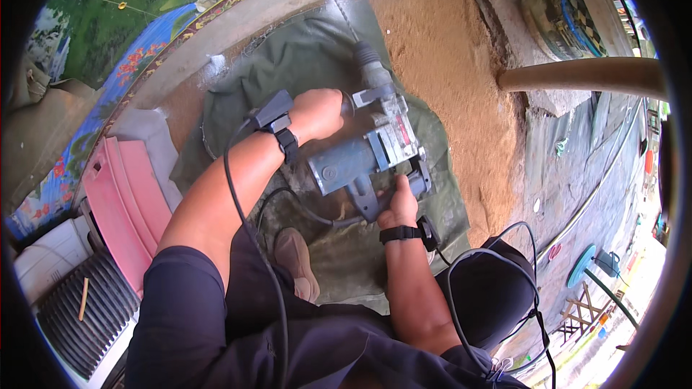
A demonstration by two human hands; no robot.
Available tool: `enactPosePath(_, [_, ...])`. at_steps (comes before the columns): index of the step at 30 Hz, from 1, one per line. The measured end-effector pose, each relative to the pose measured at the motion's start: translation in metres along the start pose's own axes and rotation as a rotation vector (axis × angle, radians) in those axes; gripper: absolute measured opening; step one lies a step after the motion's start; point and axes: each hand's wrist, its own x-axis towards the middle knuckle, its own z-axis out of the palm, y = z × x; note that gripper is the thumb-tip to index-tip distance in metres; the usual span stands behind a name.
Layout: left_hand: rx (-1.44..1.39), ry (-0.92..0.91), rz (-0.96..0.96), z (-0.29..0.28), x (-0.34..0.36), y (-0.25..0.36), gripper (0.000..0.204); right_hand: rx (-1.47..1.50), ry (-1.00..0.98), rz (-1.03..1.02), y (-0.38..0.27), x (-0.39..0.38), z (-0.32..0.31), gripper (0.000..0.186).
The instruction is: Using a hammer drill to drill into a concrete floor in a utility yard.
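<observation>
A rotary hammer drill point(395, 126) with a blue motor housing lies across the middle of the view, pointing away from me. Around its side handle, my left hand point(317, 114) is closed. My right hand point(401, 205) grips the rear handle; the trigger is hidden. The long drill bit point(344, 18) reaches the base of the wall point(292, 3), where white dust surrounds its tip. How deep the tip sits cannot be seen. Beneath the drill spreads a dark green cloth point(252, 79), and one of my shoes point(294, 263) stands on it.
A second dusty white spot point(215, 66) marks the wall base to the left. Pink plastic panel point(130, 194) and black ridged item point(86, 310) lie at left. Sandy ground point(440, 50) borders the cloth; a brown pole point(584, 75) juts in from the right. Cables point(241, 209) hang around my arms.
</observation>
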Motion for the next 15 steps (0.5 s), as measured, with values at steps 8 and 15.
enactPosePath(8, [-0.001,-0.017,0.010,0.0006,-0.0054,0.0038,0.027,-0.018,-0.001,-0.007,-0.0050,-0.0105,-0.0032,0.018])
enactPosePath(15, [-0.008,-0.002,-0.005,-0.0026,-0.0033,0.0007,0.027,-0.017,-0.008,-0.007,-0.0009,-0.0045,0.0015,0.019])
